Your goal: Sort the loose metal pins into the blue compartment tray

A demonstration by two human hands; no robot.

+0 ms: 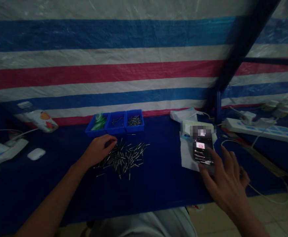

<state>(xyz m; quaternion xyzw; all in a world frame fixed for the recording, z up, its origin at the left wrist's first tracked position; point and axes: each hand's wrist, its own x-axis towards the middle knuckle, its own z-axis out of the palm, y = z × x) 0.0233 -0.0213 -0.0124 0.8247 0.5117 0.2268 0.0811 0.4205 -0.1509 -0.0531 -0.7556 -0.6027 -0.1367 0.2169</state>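
Note:
A loose pile of thin metal pins, which look like pop rivets [125, 159], lies on the blue table. My left hand [100, 148] rests at the pile's upper left edge, fingers curled together; what they hold, if anything, is hidden. Behind the pile stand three joined blue bins: the left bin [89, 130] has green plastic in it, the middle bin [116, 128] a few pins, the right bin [135, 127] many small metal pieces. My right hand [226, 179] is open, fingers spread, at the lower end of a lit phone [203, 149]; I cannot tell whether the index finger touches it.
The phone leans on a pale box [187, 127] beside white paper [187, 154]. A power strip [262, 130] with cables is at right. A bottle [41, 120] and a white earbud case [36, 153] are at left. Striped sheeting [134, 72] hangs behind.

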